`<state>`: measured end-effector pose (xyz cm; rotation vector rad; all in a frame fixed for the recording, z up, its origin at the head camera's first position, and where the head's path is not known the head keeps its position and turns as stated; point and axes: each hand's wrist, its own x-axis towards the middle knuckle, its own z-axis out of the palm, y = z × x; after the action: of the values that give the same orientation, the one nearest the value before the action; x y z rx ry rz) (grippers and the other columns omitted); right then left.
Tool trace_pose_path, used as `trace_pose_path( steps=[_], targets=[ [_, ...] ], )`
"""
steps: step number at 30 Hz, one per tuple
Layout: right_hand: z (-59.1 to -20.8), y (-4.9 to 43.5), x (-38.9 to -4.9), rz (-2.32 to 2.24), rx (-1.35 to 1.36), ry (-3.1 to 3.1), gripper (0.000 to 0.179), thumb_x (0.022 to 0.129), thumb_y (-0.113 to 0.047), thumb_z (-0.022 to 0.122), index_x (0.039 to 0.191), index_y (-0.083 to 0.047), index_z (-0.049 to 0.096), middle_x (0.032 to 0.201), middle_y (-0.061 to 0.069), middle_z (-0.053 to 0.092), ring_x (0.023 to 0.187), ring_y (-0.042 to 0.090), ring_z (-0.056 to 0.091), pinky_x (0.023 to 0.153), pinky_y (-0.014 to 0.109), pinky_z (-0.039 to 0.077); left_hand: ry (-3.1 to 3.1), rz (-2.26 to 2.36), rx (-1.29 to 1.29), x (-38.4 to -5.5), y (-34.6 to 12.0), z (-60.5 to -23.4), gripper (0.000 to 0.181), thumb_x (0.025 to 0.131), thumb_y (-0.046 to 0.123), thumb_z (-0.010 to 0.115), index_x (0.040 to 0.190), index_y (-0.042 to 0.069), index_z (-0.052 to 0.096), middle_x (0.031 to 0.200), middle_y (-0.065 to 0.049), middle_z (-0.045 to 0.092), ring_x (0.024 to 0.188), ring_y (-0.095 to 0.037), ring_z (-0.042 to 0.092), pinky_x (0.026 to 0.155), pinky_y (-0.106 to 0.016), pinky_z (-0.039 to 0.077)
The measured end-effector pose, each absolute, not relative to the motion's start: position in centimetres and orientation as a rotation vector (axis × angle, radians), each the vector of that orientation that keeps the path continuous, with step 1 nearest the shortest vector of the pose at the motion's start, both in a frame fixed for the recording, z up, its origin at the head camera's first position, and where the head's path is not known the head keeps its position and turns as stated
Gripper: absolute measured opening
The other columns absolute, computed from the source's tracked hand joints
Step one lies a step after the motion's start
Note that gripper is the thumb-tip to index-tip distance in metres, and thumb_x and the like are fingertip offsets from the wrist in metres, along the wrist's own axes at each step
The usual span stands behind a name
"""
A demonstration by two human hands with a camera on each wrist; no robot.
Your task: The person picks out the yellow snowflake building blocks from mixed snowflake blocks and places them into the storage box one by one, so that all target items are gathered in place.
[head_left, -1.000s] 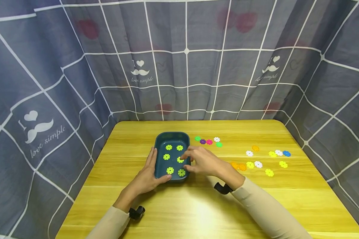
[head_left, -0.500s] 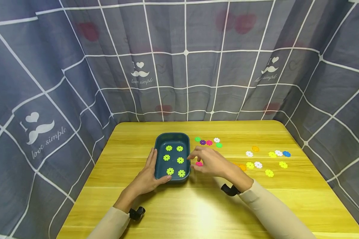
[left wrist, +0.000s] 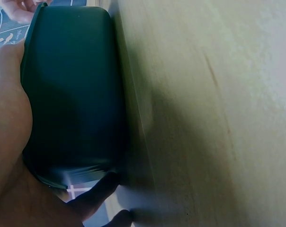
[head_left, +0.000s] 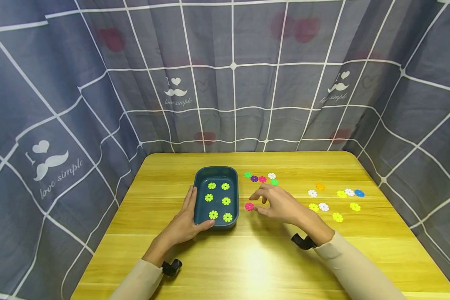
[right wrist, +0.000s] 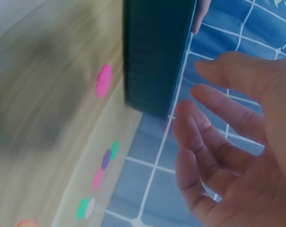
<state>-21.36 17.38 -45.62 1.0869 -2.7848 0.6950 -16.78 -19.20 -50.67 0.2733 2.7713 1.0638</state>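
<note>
A dark teal rectangular tray (head_left: 235, 175) stands on the table with several yellow-green flower-shaped discs lying flat inside it, one being the disc (head_left: 226, 201). My left hand (head_left: 183, 218) holds the tray's near left corner, fingers along the left wall and thumb over the near rim. To the right of the tray, my right hand (head_left: 279, 204) hovers with fingers loosely bent and nothing between them. A pink flower disc (head_left: 249, 206) lies on the table just left of the right fingertips. The right wrist view shows the same pink disc (right wrist: 103, 81) beside the tray's wall.
Behind the right hand lies a small group of discs, among them a purple one (head_left: 254, 178) and a white one (head_left: 271, 176). Farther right are several more, including a blue disc (head_left: 359, 193) and an orange disc (head_left: 320, 187). A grey checked curtain (head_left: 213, 104) surrounds the table.
My right hand has drawn out of the tray and moved right over the table, uncovering the pink disc. The left hand and tray have stayed in place.
</note>
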Motion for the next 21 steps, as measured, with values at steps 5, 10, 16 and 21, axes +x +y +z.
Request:
trace_pose_path(
  steps=[5, 10, 16, 21],
  targets=[
    [-46.0, 18.7, -21.2, 0.714, 1.04, -2.793, 0.026, 0.1, -0.016, 0.093, 0.125, -0.013, 0.088, 0.121, 0.004, 0.086, 0.093, 0.018, 0.073, 0.083, 0.03, 0.062, 2.767, 1.067, 0.277, -16.8, -19.2, -50.7, 0.137, 0.103, 0.056, 0.089, 0.188, 0.014, -0.009, 0.198, -0.011, -0.016, 0.181, -0.051, 0.022, 0.14, -0.069, 0.037],
    [-46.4, 20.0, -21.2, 0.74, 0.999, -2.787, 0.024, 0.1, -0.015, 0.093, 0.123, -0.014, 0.087, 0.12, 0.004, 0.086, 0.094, 0.016, 0.072, 0.084, 0.034, 0.062, 2.77, 1.073, 0.275, -16.8, -19.2, -50.7, 0.137, 0.102, 0.056, 0.089, 0.188, 0.014, -0.009, 0.198, -0.01, -0.016, 0.181, -0.052, 0.022, 0.139, -0.071, 0.037],
    [-47.1, 21.5, -21.0, 0.744, 0.948, -2.792, 0.024, 0.101, -0.016, 0.093, 0.124, -0.014, 0.087, 0.119, 0.001, 0.085, 0.093, 0.016, 0.072, 0.082, 0.031, 0.06, 2.772, 1.065, 0.275, -16.8, -19.2, -50.7, 0.137, 0.102, 0.057, 0.089, 0.188, 0.014, -0.009, 0.198, -0.011, -0.015, 0.181, -0.052, 0.022, 0.139, -0.07, 0.038],
    [-47.6, 22.8, -20.8, 0.765, 0.903, -2.803, 0.023, 0.102, -0.014, 0.092, 0.124, -0.014, 0.088, 0.12, 0.001, 0.084, 0.094, 0.016, 0.072, 0.078, 0.028, 0.057, 2.774, 1.061, 0.275, -16.8, -19.2, -50.7, 0.137, 0.102, 0.056, 0.089, 0.188, 0.015, -0.009, 0.198, -0.011, -0.016, 0.181, -0.051, 0.022, 0.139, -0.07, 0.038]
  ],
)
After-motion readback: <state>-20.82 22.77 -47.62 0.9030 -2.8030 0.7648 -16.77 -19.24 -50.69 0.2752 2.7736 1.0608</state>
